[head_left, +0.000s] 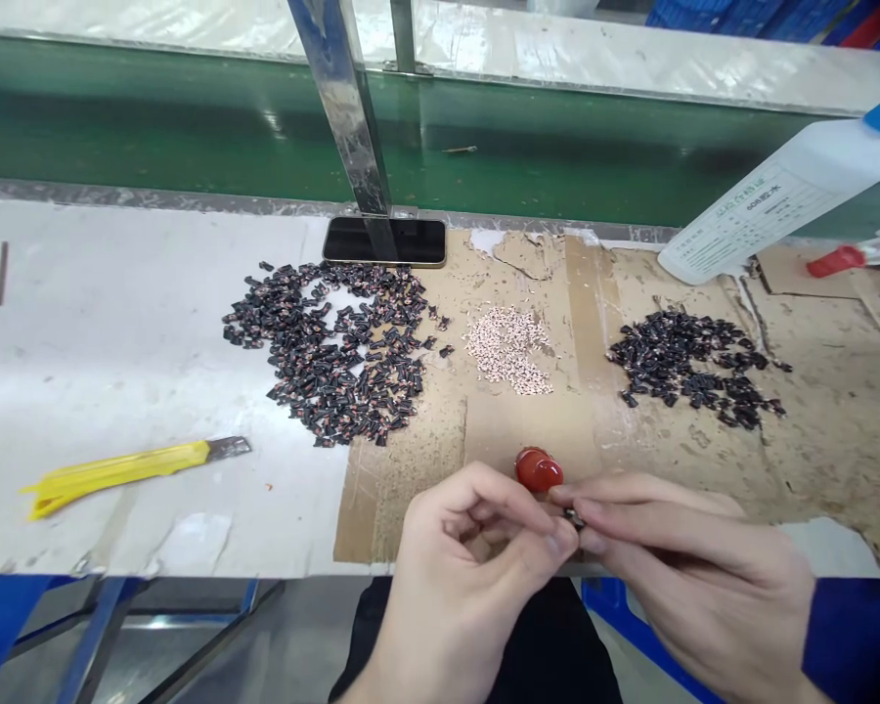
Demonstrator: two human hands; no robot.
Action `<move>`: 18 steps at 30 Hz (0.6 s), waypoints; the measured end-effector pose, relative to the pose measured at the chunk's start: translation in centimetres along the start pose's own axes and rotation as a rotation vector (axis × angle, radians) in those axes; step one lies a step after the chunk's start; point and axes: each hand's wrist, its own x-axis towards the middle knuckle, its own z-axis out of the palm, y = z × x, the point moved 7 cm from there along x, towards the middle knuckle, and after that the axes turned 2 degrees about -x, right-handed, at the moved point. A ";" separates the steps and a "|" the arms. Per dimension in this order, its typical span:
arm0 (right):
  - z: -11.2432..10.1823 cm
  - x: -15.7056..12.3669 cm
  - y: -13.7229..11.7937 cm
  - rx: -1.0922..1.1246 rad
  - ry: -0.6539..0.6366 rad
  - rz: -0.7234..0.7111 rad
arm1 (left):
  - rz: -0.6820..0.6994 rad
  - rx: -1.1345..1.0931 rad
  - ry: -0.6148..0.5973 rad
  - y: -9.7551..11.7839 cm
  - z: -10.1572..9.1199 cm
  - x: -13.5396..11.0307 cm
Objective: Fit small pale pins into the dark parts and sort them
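Note:
My left hand (476, 567) and my right hand (696, 557) meet low in the head view, at the table's front edge. Both are closed, fingertips pinched around one small dark part (574, 519), mostly covered by the fingers. Just behind the fingertips lies a small round cap of glossy red-orange liquid (539, 470). Farther back is a heap of tiny pale copper-coloured pieces (509, 347). A large pile of small black parts (344, 362) spreads to the left, and a smaller pile of black parts (693, 362) lies to the right.
A yellow utility knife (132, 474) lies at left with its blade out. A phone (385, 242) rests by a metal post (348, 108). At back right a white bottle (777, 200) leans, near a red-tipped item (836, 261). A green belt (191, 127) runs behind the table.

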 end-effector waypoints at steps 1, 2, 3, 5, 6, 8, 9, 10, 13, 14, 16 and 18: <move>0.0 0.0 0.0 0.008 -0.005 0.002 | 0.010 -0.002 0.018 0.1 0.1 -0.1; -0.1 -0.1 0.1 0.015 -0.006 0.006 | 0.012 -0.009 0.039 0.1 0.2 -0.2; -0.1 -0.1 0.1 0.029 -0.001 0.017 | 0.007 -0.012 0.062 0.0 0.2 -0.4; -0.3 -0.3 0.2 0.082 0.040 0.072 | -0.020 0.004 0.094 -0.1 0.3 -0.6; -0.4 -0.3 0.3 0.118 0.066 0.103 | -0.036 0.018 0.095 -0.2 0.3 -0.6; -0.4 -0.4 0.4 0.173 0.104 0.136 | -0.054 0.037 0.090 -0.3 0.2 -0.7; -0.4 -0.3 0.2 0.182 0.112 0.133 | -0.053 0.039 0.085 -0.4 0.2 -0.7; -0.4 -0.3 0.1 0.179 0.112 0.119 | -0.045 0.039 0.080 -0.4 0.2 -0.7; -0.1 -0.1 -0.6 0.140 0.115 0.085 | -0.016 0.038 0.066 -0.5 0.4 -0.8; -0.1 -0.1 -0.7 0.124 0.120 0.079 | -0.010 0.040 0.062 -0.6 0.5 -0.9; -0.2 -0.2 -0.9 0.110 0.102 0.062 | -0.008 0.064 0.046 -0.8 0.8 -0.9; -1.1 -0.5 -0.3 0.074 0.067 0.046 | -0.017 0.137 -0.005 -0.9 0.8 -0.7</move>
